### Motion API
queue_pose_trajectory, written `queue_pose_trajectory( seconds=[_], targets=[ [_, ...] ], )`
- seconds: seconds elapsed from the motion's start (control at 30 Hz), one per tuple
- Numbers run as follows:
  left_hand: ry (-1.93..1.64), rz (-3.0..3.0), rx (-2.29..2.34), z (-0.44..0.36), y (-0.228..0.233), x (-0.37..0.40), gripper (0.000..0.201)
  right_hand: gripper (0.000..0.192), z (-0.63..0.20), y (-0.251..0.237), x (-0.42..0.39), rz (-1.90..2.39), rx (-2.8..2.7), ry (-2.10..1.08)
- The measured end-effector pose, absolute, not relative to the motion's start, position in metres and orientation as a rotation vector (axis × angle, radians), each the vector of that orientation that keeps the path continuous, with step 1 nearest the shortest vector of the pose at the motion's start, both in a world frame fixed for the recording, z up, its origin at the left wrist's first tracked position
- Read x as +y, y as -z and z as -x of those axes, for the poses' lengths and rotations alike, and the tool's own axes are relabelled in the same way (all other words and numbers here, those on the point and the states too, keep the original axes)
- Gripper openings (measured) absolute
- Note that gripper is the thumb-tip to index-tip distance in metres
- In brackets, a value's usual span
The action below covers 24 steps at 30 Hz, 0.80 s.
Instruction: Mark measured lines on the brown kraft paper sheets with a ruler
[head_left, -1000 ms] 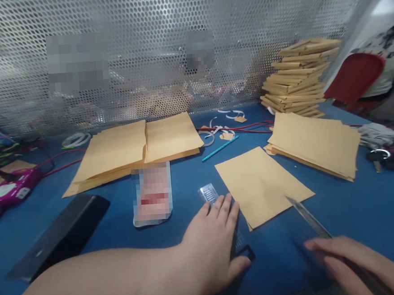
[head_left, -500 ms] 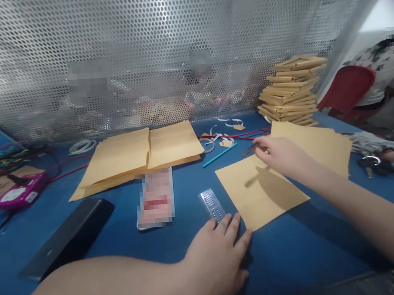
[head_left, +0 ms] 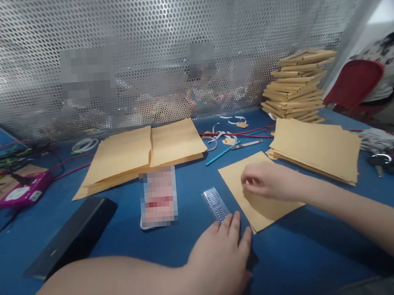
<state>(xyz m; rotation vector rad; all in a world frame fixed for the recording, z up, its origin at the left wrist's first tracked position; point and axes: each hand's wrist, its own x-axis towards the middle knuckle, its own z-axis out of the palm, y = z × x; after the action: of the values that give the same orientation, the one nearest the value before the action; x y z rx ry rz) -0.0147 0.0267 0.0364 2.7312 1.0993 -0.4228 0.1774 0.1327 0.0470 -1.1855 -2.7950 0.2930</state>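
My left hand [head_left: 221, 258] lies flat, palm down, on the near end of a small metal ruler-like strip [head_left: 215, 203] on the blue table [head_left: 129, 246]. My right hand [head_left: 270, 182] hovers over a single brown paper sheet [head_left: 254, 188], fingers loosely curled and holding nothing. A metal blade tool [head_left: 249, 143] rests on the table beyond that sheet, beside a teal pen [head_left: 221, 153]. The lower part of the strip is hidden under my left palm.
Flat brown envelopes [head_left: 140, 153] lie at centre left, another pile [head_left: 318, 150] at right, and a tall folded stack [head_left: 297, 89] behind it. A black bar [head_left: 71, 237], a blurred card [head_left: 158, 197], a pink device [head_left: 25, 193] and keys [head_left: 383, 161] lie around. A perforated metal screen [head_left: 163, 46] closes the back. A seated person [head_left: 381, 76] is at far right.
My right hand carried the blade tool away from me, set it down by the teal pen, then drew back over the single sheet with nothing in it. My left hand stayed on the strip.
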Motion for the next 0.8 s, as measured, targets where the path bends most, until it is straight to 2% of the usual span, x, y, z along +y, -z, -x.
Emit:
queue_pose_trajectory(
  seconds=[0.13,0.43,0.8],
  targets=[
    [0.579,-2.683,1.183,0.012,-0.039,0.022,0.068,0.01,-0.175,-0.054,0.091,0.95,-3.011,-0.446],
    [0.584,-2.666,1.165,0.012,-0.041,0.023,0.067,0.009,-0.163,-0.04,0.064,0.582,-3.339,0.228],
    [0.405,-2.75,1.163,0.015,-0.032,0.02,0.066,0.01,-0.148,-0.031,0.049,0.664,-3.332,0.352]
  ],
)
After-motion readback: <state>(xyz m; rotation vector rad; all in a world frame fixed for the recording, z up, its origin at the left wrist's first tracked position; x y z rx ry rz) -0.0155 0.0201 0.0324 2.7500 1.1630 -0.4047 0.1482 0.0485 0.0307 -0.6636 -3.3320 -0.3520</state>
